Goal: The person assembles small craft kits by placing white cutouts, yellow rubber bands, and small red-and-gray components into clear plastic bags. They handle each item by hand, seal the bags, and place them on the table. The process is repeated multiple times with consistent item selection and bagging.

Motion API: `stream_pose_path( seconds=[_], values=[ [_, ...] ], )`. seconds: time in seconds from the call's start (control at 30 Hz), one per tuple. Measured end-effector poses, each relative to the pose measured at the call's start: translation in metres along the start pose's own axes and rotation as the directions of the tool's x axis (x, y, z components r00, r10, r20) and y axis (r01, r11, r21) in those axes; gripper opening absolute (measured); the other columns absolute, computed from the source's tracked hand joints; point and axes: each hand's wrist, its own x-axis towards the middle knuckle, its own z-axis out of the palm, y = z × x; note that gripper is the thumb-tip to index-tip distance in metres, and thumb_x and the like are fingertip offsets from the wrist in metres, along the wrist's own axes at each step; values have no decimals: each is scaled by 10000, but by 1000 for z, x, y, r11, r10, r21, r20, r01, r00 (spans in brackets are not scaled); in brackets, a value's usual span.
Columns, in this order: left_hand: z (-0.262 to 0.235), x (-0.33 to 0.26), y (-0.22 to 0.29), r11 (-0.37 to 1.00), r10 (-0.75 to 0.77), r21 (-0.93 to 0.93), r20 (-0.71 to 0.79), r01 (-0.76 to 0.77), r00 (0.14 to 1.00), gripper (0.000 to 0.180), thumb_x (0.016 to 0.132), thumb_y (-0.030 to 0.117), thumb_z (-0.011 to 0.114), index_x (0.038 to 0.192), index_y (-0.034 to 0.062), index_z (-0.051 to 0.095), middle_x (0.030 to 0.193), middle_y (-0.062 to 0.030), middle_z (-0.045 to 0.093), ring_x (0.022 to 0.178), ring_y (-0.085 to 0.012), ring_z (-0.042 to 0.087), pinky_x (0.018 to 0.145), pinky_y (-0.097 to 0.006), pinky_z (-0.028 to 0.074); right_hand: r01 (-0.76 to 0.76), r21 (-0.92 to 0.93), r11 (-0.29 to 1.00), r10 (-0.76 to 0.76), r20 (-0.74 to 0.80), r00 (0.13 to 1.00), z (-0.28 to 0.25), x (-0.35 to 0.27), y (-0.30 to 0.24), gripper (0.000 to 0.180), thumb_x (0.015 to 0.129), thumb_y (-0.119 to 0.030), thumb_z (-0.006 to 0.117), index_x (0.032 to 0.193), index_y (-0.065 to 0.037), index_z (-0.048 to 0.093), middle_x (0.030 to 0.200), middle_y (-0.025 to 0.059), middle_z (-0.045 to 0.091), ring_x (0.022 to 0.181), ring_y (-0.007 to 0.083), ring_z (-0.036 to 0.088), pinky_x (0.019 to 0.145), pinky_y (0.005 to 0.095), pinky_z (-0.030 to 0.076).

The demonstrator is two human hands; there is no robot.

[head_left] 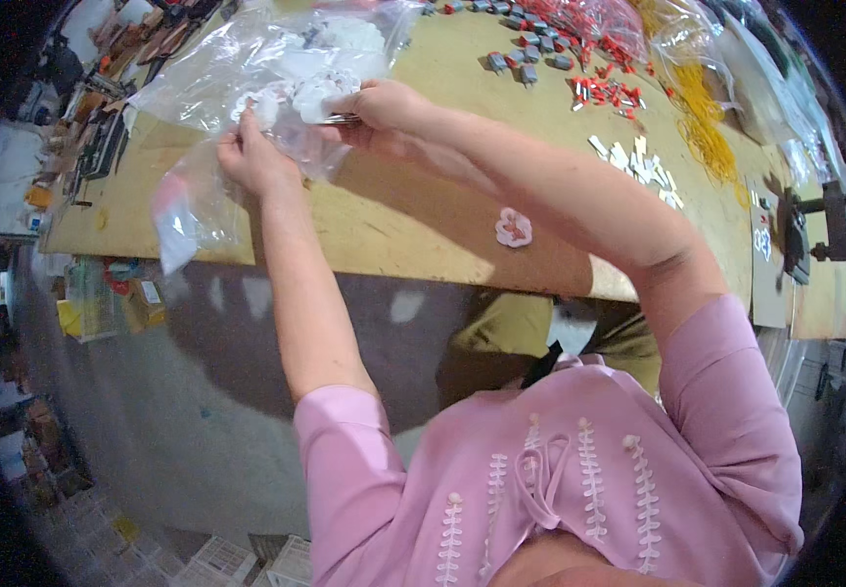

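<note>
At the table's far left, a clear plastic bag [198, 83] lies open and crumpled, with white scallop-edged pieces [349, 39] inside. Over it, my right hand [381, 110] is closed on a small stack of white scalloped pieces [317, 96], seen partly edge-on. My left hand [254, 157] reaches in beside it, its fingertips pinched at a white, scalloped piece [266, 104] with a reddish mark; the exact grip is small and partly hidden. One flower-shaped piece [514, 228], white with a reddish-brown pattern, lies alone on the table under my right forearm.
On the yellowish table [413, 240], grey blocky parts [530, 59] and red-tipped parts [607, 95] lie at the back right. White strips [638, 161] and a yellow cord bundle [702, 117] sit farther right. A dark metal fixture [814, 225] stands at the right edge.
</note>
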Motion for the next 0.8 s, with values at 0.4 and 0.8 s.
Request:
stream_pose_path(
  seconds=[0.4,0.8],
  values=[
    [4,-5,7,884,102,437,163,-165,981,498,1035,284,622,1377,-66,527,1323,-231,649,1187,-314,645,1031,-426,491,-185,-544,818,292,116,949,-91,-99,-39,354,1041,-141,685,1309,76,603,1197,168,715,1094,247,728,935,392,633],
    [3,-25,22,462,144,845,228,-269,963,684,1007,393,566,1544,-11,443,1492,-290,555,1309,-441,612,1079,-495,483,410,-850,332,-481,221,848,-158,-236,-83,326,1086,-146,614,1369,11,655,1293,124,735,1172,187,702,1013,320,556]
  ],
)
